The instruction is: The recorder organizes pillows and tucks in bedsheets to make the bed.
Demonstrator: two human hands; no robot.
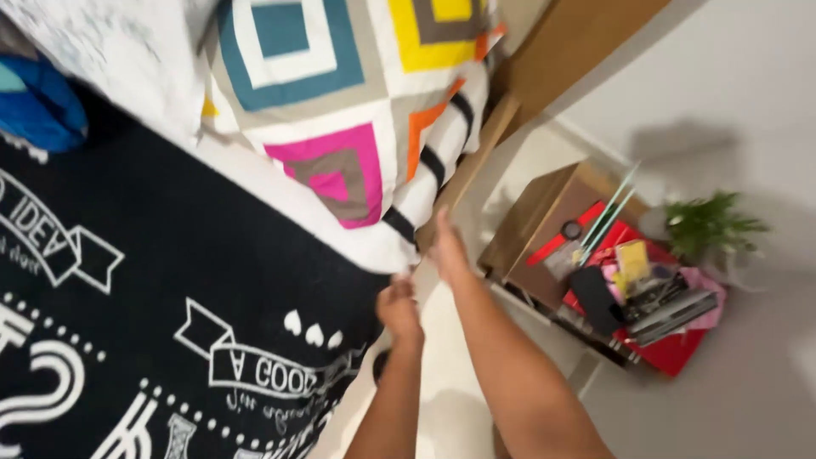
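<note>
My left hand [398, 308] is closed on the corner of the white sheet [340, 225], where it meets the black blanket with white lettering [153, 280]. My right hand [446, 248] is just above and to the right. Its fingers are stretched out flat beside the bed's edge, near the striped border of the colourful geometric cover [348, 93]. It holds nothing. Both hands are motion-blurred.
A wooden bed frame [476, 157] runs along the bed's side. A low wooden bedside table [535, 221] holds a red tray [671, 353], dark items and papers. A small green plant [710, 223] stands by the white wall. A blue cloth [38, 102] lies at the top left.
</note>
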